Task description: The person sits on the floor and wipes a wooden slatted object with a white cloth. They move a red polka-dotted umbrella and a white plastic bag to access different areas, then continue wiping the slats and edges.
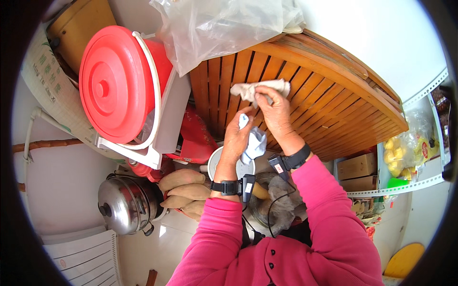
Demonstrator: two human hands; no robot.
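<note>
A slatted wooden panel (315, 103) leans in front of me. Across its slats lies a crumpled off-white cloth (275, 85), and my right hand (274, 109) pinches its lower edge between thumb and fingers. Just left of it, my left hand (237, 137) is closed on a bunched pale blue cloth (255, 143); part of the cloth shows above the thumb and the rest hangs beside the palm. A round white container (214, 161) stands beneath the left hand. Both wrists wear black straps with small devices.
A red lidded bucket (107, 85) with a white handle stands at the left, beside a clear plastic bag (222, 25). Below are a steel pot (125, 203) and several large tan tubers (189, 191). A metal shelf (404, 187) with bagged yellow items (393, 152) and cardboard boxes (357, 166) stands right.
</note>
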